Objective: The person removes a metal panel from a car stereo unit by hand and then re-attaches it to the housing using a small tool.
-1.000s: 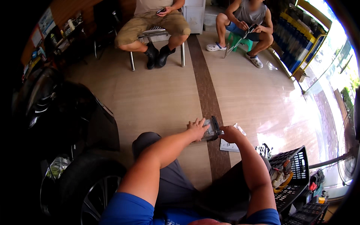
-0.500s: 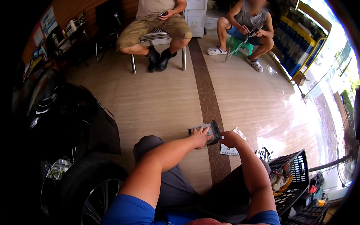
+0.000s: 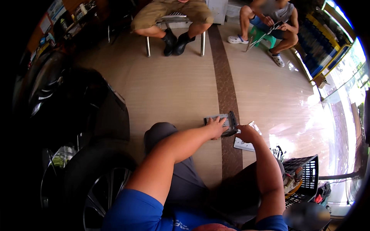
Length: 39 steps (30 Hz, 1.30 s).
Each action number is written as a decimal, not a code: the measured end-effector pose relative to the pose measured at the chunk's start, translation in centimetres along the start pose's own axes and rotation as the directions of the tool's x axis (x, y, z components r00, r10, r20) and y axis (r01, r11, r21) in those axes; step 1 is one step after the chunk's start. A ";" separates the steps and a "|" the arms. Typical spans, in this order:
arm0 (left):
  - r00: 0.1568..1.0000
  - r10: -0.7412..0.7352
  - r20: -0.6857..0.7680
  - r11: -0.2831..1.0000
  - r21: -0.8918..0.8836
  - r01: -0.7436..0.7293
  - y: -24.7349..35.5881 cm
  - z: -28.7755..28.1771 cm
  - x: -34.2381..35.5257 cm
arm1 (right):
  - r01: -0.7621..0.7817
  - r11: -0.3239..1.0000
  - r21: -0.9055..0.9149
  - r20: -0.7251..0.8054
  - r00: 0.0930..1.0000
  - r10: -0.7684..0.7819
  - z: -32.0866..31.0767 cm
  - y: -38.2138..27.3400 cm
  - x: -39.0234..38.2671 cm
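Observation:
On the floor in front of me is a grey metal device with a dark end piece (image 3: 231, 117). My left hand (image 3: 215, 128) rests on its top, fingers spread. My right hand (image 3: 248, 134) is at the device's right end with curled fingers, holding something small that I cannot make out. Just right of the device, partly under my right hand, lies a white sheet (image 3: 243, 145) with small dark items on it.
A black vehicle part (image 3: 81, 107) and wheel (image 3: 77, 181) stand at left. A black plastic crate (image 3: 310, 171) with tools is right of my leg. Ahead, one person (image 3: 169, 19) sits on a chair, another (image 3: 277, 19) on a green stool. A yellow-framed rack (image 3: 322, 46) stands upper right.
The whole view has shifted, so the room, hands and device appear higher and further right. Both hands stay at the device, with little visible change in their grip.

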<state>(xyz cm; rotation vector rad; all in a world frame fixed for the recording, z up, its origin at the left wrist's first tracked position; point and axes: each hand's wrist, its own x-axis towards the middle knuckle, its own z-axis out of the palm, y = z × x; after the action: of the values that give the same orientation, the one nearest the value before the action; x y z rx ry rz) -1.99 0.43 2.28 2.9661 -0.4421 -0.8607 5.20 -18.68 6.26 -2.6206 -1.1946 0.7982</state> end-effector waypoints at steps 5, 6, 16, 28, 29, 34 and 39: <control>1.000 -0.012 -0.027 1.000 0.000 0.012 0.0 1.2 -0.2 | -0.028 0.998 0.053 -0.009 1.000 0.029 0.4 -0.4 -0.3; 0.999 -0.014 -0.029 1.000 -0.008 0.014 0.1 1.4 -0.2 | -0.009 0.999 0.038 -0.032 0.999 0.010 0.9 -0.2 -0.2; 0.999 -0.004 -0.045 0.995 -0.099 -0.001 -2.3 -0.6 0.2 | 0.017 1.000 -0.018 -0.004 1.000 -0.017 -0.6 0.5 0.9; 0.999 -0.042 -0.025 0.987 -0.158 0.037 -5.3 -2.0 0.9 | -0.079 0.996 0.039 0.000 0.997 0.079 -0.1 0.4 0.5; 0.999 -0.043 -0.026 0.987 -0.159 0.038 -5.3 -2.1 0.9 | -0.052 0.998 0.031 -0.017 0.998 0.052 0.0 0.4 0.7; 0.999 -0.040 -0.003 0.992 -0.118 0.039 -5.3 -2.9 0.3 | -0.041 0.999 0.025 -0.016 0.999 0.041 -0.6 0.1 1.1; 0.989 -0.065 -0.134 0.984 -0.171 0.041 -4.4 -0.5 0.8 | 0.050 0.996 -0.068 -0.067 0.996 -0.055 1.2 1.6 1.1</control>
<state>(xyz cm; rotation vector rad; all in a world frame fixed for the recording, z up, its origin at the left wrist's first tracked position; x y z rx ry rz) 0.11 4.44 1.85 2.8683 -0.2715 -0.6527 6.23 -19.08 4.26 -2.6335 -1.2861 0.6645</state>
